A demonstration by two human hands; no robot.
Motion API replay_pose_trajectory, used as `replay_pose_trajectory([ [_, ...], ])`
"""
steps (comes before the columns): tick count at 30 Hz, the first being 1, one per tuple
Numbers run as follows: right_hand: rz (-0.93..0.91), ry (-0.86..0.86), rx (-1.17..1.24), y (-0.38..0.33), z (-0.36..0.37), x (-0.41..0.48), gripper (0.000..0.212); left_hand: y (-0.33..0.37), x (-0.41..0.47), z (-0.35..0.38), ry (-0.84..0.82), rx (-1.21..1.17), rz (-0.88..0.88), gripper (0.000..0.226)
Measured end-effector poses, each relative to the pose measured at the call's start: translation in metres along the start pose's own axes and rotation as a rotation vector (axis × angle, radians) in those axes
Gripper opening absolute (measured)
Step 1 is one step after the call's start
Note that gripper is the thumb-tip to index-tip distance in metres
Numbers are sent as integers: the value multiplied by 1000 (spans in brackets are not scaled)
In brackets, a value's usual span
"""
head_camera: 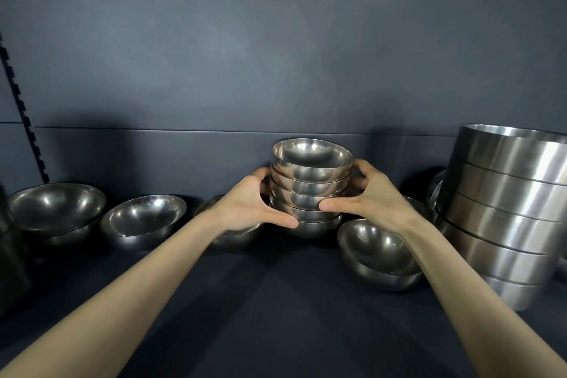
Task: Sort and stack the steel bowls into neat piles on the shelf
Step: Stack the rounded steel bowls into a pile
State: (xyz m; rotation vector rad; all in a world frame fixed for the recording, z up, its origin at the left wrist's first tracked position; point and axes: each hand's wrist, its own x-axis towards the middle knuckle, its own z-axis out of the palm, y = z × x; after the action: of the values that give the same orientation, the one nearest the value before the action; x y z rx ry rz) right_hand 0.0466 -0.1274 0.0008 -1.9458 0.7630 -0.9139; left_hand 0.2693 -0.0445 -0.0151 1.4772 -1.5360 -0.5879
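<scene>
Fingers (pixel 333 205) curled tight on both flanks: left hand (pixel 245 205) and right hand (pixel 376 196) clamp the stack of 5 small round shiny steel bowls (pixel 310 193) midway along the dark blue shelf (pixel 276 301), top bowl (pixel 311 155) tilted! Rigid, light, slick metal, I'd say, so hold low under the rims. Loose wide steel bowls (pixel 144 218) lie around; tall straight-walled steel pans (pixel 506 209) tower at right.

Two bare arms & hands, seen from head cam.
L hand (pixel 245 209) & R hand (pixel 371 199): bare, slim fingers, faint tendon lines on back of R. L forearm (pixel 138 291) at lower left of frame, R forearm (pixel 460 301) at lower right, both bare right to frame edge.
</scene>
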Motion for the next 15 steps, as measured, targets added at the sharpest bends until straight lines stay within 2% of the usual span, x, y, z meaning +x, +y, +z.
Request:
replay_pose_trajectory([
  [7, -92, 18, 40, -33, 8, 3, 112, 20, -24, -24, 106, -59, 28, 72],
  [15, -128, -20, 60, -41, 61, 19, 65, 8, -57, -68, 217, -80, -16, 77],
])
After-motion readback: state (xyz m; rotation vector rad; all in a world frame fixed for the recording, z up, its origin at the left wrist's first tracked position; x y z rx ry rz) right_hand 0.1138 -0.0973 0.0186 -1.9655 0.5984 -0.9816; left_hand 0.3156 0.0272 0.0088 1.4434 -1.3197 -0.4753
